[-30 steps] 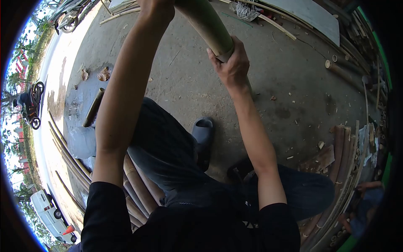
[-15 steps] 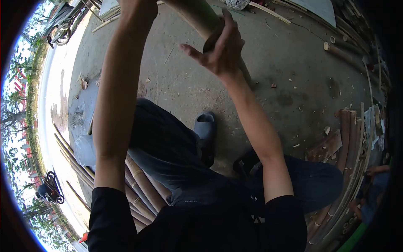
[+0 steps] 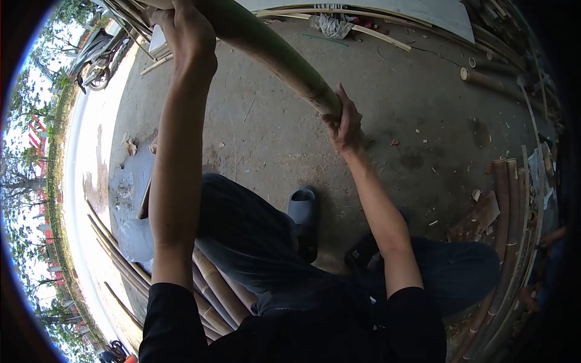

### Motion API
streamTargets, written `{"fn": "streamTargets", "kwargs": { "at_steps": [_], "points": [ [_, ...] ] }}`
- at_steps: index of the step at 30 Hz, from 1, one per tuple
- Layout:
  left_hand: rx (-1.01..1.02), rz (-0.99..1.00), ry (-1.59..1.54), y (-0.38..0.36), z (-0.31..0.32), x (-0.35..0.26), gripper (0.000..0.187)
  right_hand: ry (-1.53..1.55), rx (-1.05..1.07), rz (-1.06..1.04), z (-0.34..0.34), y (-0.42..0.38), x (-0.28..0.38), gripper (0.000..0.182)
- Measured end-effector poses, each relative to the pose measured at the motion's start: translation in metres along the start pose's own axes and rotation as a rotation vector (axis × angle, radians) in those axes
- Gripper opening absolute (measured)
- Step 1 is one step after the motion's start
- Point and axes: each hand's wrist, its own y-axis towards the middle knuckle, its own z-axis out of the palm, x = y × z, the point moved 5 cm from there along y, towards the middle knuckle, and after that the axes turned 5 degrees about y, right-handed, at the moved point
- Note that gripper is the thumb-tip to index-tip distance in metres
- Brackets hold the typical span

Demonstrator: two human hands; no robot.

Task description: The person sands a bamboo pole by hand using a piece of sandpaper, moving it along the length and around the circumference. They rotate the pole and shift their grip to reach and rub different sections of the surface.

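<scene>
A thick green-brown bamboo pole slants across the top of the view, held off the floor. Its near end sits in my right hand, whose fingers curl round it with the thumb along the side. Farther up the pole, by the top edge, my left hand is closed against the bamboo; some of its fingers are hidden behind the wrist. The pole's far end runs out of view.
Several bamboo poles lie beside my left leg, and more brown poles are at the right. A cut bamboo tube rests at the upper right. Crumpled plastic lies at the back. Another person's hand shows at the right edge.
My right hand has gone from spread fingers at the pole's end to a grip round it. More of the pole shows now, and its near end sits lower and farther right.
</scene>
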Motion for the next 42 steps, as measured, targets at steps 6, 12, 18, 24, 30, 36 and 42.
{"fn": "streamTargets", "kwargs": {
  "at_steps": [6, 12, 18, 24, 30, 36, 42],
  "points": [
    [0.084, -0.106, -0.004, -0.009, 0.002, 0.001, 0.08, -0.104, -0.044, -0.054, 0.04, 0.126, 0.104, 0.085],
    [0.047, -0.097, 0.007, -0.008, -0.003, 0.005, 0.075, -0.28, -0.086, -0.017, 0.022, 0.013, 0.028, 0.073],
    [-0.089, 0.061, 0.091, 0.001, -0.01, 0.019, 0.081, -0.259, -0.031, 0.086, -0.007, -0.081, -0.045, 0.072],
    [0.053, -0.102, 0.089, 0.0, -0.011, 0.014, 0.083, -0.072, -0.03, -0.116, 0.048, 0.117, 0.109, 0.074],
    [0.052, -0.164, 0.103, -0.003, -0.017, 0.01, 0.089, -0.309, -0.147, -0.179, 0.047, 0.057, 0.066, 0.073],
    [-0.006, -0.104, 0.102, 0.002, -0.024, 0.024, 0.087, -0.193, 0.074, 0.313, -0.028, -0.1, -0.056, 0.077],
    [0.197, -0.11, 0.023, -0.003, -0.019, 0.017, 0.093, 0.072, -0.05, 0.093, 0.024, 0.039, 0.033, 0.062]
  ]
}}
